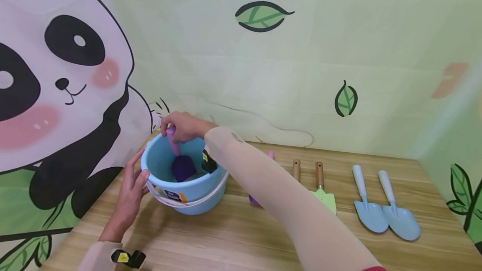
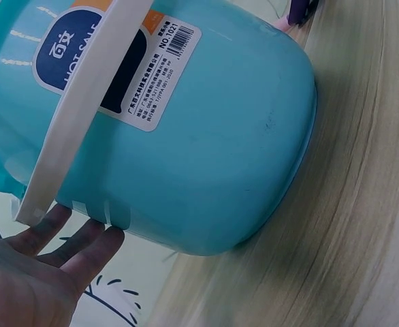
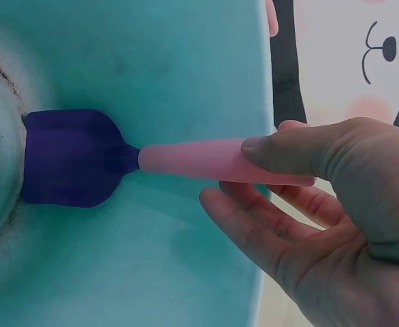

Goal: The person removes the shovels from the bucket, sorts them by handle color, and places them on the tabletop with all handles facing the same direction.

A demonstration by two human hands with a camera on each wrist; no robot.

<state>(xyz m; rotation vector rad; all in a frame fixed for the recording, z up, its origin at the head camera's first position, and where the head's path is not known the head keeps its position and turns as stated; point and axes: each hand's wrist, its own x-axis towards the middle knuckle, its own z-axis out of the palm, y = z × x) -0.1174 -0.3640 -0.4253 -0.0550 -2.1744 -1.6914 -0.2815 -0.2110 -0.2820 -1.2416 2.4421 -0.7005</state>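
Observation:
A light-blue bucket with a white handle strap stands on the wooden table. My left hand rests against its outer left side, and in the left wrist view the fingers lie fairly straight along the wall. Inside the bucket is a small shovel with a purple blade and a pink handle. My right hand reaches over the rim and pinches that handle between thumb and fingers. The blade points down, its tip by the bucket's bottom.
Right of the bucket, partly behind my right forearm, lie a pink handle end, a wooden handle and a green-bladed tool. Farther right are two blue trowels. A panda-printed wall borders the table's left side.

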